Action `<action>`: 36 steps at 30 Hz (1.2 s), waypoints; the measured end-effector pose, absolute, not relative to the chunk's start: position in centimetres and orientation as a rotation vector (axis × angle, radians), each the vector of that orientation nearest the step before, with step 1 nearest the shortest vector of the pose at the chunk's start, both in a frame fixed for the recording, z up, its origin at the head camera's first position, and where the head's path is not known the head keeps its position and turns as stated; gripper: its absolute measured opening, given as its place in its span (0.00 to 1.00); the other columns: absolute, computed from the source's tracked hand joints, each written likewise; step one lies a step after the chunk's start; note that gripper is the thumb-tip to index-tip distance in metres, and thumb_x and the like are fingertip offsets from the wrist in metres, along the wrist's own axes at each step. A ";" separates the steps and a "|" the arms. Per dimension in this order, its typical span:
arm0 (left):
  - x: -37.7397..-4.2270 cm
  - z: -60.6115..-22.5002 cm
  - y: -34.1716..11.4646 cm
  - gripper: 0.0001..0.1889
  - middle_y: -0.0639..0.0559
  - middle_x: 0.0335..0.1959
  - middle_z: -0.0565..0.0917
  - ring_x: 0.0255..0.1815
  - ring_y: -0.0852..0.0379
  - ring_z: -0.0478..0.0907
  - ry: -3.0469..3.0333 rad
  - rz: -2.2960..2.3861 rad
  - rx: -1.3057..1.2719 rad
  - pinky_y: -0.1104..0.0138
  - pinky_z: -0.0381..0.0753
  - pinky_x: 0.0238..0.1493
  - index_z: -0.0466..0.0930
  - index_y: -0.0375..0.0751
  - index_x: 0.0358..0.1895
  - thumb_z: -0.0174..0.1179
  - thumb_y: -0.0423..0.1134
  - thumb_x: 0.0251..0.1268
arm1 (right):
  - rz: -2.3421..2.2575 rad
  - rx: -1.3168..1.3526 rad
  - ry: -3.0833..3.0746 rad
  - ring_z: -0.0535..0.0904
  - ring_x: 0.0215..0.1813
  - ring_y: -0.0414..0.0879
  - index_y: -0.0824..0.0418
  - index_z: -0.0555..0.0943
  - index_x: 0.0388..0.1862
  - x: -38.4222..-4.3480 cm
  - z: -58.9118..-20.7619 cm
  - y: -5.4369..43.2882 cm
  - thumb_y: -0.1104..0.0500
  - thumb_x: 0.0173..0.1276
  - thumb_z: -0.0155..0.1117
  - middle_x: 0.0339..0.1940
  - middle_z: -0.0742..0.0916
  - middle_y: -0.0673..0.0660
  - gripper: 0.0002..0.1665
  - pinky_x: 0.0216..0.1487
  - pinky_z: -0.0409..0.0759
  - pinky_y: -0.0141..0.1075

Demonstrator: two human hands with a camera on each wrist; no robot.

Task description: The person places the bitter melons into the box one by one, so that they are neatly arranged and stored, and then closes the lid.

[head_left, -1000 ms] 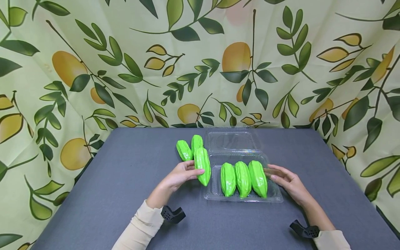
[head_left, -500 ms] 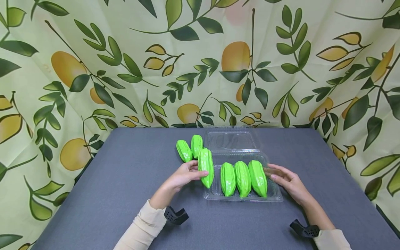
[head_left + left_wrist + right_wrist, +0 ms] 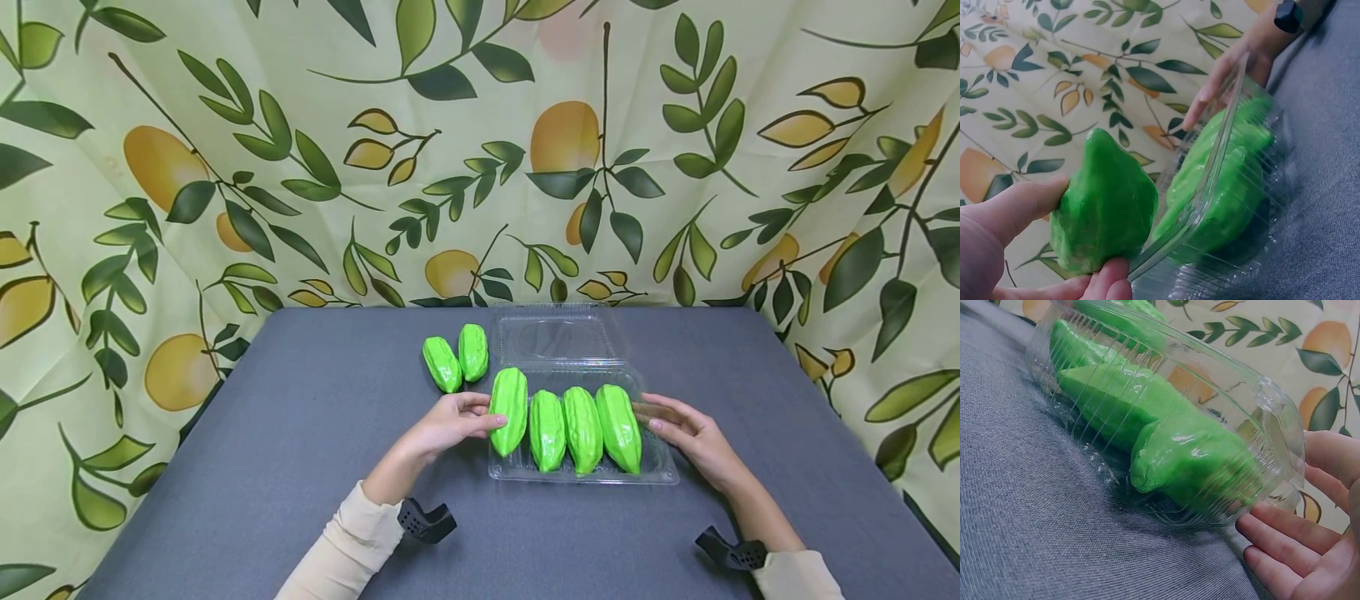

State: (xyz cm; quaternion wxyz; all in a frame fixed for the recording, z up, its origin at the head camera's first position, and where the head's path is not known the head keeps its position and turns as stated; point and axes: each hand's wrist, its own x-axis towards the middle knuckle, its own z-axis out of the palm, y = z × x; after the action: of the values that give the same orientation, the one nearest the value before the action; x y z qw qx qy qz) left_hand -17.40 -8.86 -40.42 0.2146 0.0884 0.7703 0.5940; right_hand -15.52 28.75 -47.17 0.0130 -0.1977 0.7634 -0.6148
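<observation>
My left hand (image 3: 453, 425) pinches a bright green, ridged, pointed fruit (image 3: 509, 412) between thumb and fingertips. In the left wrist view this fruit (image 3: 1107, 203) is raised beside the rim of a clear plastic clamshell box (image 3: 1207, 181). Seen from the head, it overlaps the left end of the box (image 3: 585, 478). Three similar green fruits lie side by side inside, the right one (image 3: 619, 429) nearest my right hand (image 3: 693, 437). That hand's straight fingers (image 3: 1285, 544) touch the right wall of the box.
Two more green fruits, a left one (image 3: 442, 364) and a right one (image 3: 473, 352), lie on the grey tabletop (image 3: 337, 375) behind my left hand. The box's open lid (image 3: 558, 337) lies flat toward the back. A leaf-patterned cloth (image 3: 480, 125) hangs behind the table.
My left hand has carried its green fruit rightward and slightly toward me, from the box's left side to over its left end. The right hand stays in place.
</observation>
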 end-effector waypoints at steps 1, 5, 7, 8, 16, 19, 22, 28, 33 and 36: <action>-17.4 -40.4 -8.8 0.32 0.29 0.51 0.81 0.35 0.65 0.80 2.141 1.644 0.239 0.66 0.87 0.47 0.65 0.19 0.63 0.64 0.35 0.61 | -1.915 -0.615 2.379 0.80 0.55 0.26 0.70 0.65 0.68 -15.5 -47.2 28.8 0.68 0.74 0.49 0.56 0.84 0.34 0.24 0.49 0.78 0.18; -17.4 -40.5 -8.5 0.31 0.33 0.45 0.83 0.32 0.65 0.78 2.166 1.640 0.226 0.68 0.86 0.43 0.67 0.20 0.62 0.65 0.35 0.60 | -1.908 -0.608 2.386 0.80 0.55 0.26 0.70 0.66 0.68 -15.5 -47.2 28.8 0.68 0.74 0.49 0.55 0.84 0.34 0.24 0.48 0.78 0.18; -17.4 -40.5 -8.4 0.30 0.38 0.42 0.83 0.31 0.65 0.78 2.183 1.637 0.213 0.69 0.86 0.42 0.68 0.21 0.62 0.65 0.36 0.59 | -1.906 -0.607 2.387 0.80 0.55 0.26 0.70 0.66 0.68 -15.5 -47.2 28.8 0.68 0.74 0.49 0.55 0.84 0.34 0.24 0.48 0.78 0.18; -17.4 -40.5 -8.3 0.30 0.40 0.40 0.82 0.30 0.64 0.78 2.193 1.632 0.205 0.69 0.86 0.42 0.69 0.22 0.62 0.66 0.36 0.59 | -1.911 -0.608 2.382 0.80 0.55 0.26 0.70 0.66 0.68 -15.6 -47.3 28.8 0.68 0.74 0.49 0.55 0.84 0.34 0.25 0.49 0.78 0.18; -17.4 -40.6 -7.6 0.30 0.51 0.34 0.74 0.31 0.61 0.75 2.251 1.595 0.154 0.70 0.82 0.39 0.69 0.28 0.62 0.67 0.38 0.58 | -1.928 -0.618 2.367 0.80 0.55 0.26 0.71 0.66 0.68 -15.6 -47.3 28.8 0.69 0.73 0.49 0.55 0.84 0.34 0.25 0.49 0.78 0.17; -17.4 -40.8 -7.4 0.29 0.53 0.32 0.72 0.30 0.62 0.72 2.263 1.599 0.150 0.69 0.80 0.37 0.70 0.30 0.62 0.67 0.38 0.58 | -1.921 -0.608 2.375 0.80 0.55 0.25 0.70 0.66 0.68 -15.6 -47.3 28.7 0.68 0.74 0.50 0.55 0.84 0.33 0.24 0.49 0.78 0.17; -17.4 -41.0 -7.4 0.28 0.54 0.31 0.72 0.29 0.61 0.71 2.280 1.599 0.161 0.68 0.79 0.36 0.71 0.32 0.61 0.66 0.37 0.58 | -1.920 -0.602 2.377 0.80 0.55 0.25 0.70 0.66 0.68 -15.6 -47.3 28.7 0.68 0.74 0.50 0.55 0.84 0.33 0.24 0.49 0.78 0.17; -17.5 -41.3 -7.2 0.26 0.54 0.30 0.71 0.30 0.60 0.69 2.341 1.613 0.167 0.72 0.71 0.30 0.73 0.34 0.60 0.67 0.38 0.58 | -1.923 -0.595 2.379 0.80 0.55 0.25 0.69 0.66 0.68 -15.6 -47.3 28.8 0.68 0.73 0.50 0.54 0.84 0.32 0.25 0.49 0.78 0.17; -17.9 -41.5 -6.7 0.26 0.53 0.30 0.69 0.30 0.59 0.66 2.383 1.620 0.140 0.72 0.68 0.30 0.74 0.35 0.57 0.69 0.40 0.56 | -1.935 -0.598 2.362 0.80 0.55 0.26 0.68 0.66 0.68 -15.7 -47.4 28.9 0.69 0.73 0.49 0.55 0.84 0.33 0.25 0.50 0.77 0.17; -17.9 -41.5 -6.5 0.27 0.53 0.31 0.66 0.30 0.58 0.63 2.400 1.607 0.148 0.72 0.67 0.29 0.73 0.34 0.56 0.70 0.38 0.54 | -1.938 -0.601 2.354 0.80 0.55 0.26 0.69 0.66 0.68 -15.7 -47.4 28.9 0.69 0.73 0.49 0.55 0.84 0.33 0.25 0.49 0.77 0.17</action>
State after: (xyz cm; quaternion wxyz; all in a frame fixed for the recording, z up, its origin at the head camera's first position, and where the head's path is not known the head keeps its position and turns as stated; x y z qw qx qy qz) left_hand -17.88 -6.50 -41.54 0.1244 0.0507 0.8233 0.5515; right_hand -15.69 28.86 -47.42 0.0168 -0.1933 0.7574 -0.6234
